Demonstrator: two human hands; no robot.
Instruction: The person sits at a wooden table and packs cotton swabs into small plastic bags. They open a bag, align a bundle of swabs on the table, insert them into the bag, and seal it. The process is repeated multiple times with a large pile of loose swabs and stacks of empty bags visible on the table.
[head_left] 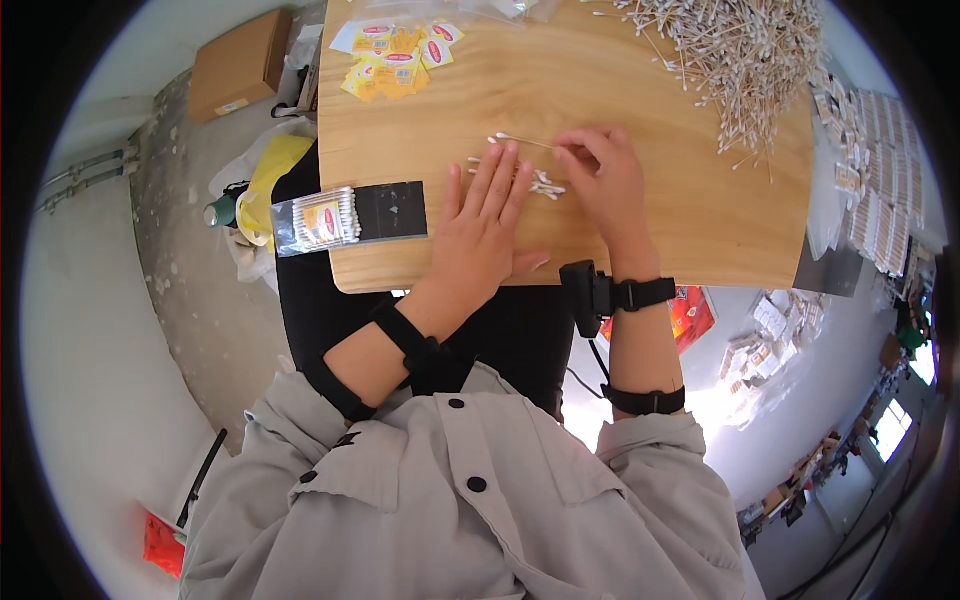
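My left hand [478,228] lies flat on the wooden table [650,240] with its fingers stretched out over a few cotton swabs [547,187]. White tips of these swabs show on both sides of the fingers; the rest is hidden beneath. Just to the right, thumb and forefinger of my right hand [603,182] pinch the end of a single cotton swab [525,141]. That swab points left, its white tip beyond my left fingertips. Left of my hands, a clear bag of cotton swabs [345,218] with a yellow label rests partly on a black strip [398,208].
A large loose heap of cotton swabs [745,55] covers the far right corner. Yellow and white paper labels [400,68] lie at the far left. Stacks of packed swabs [885,175] stand beyond the right edge. A cardboard box [238,65] sits on the floor at left.
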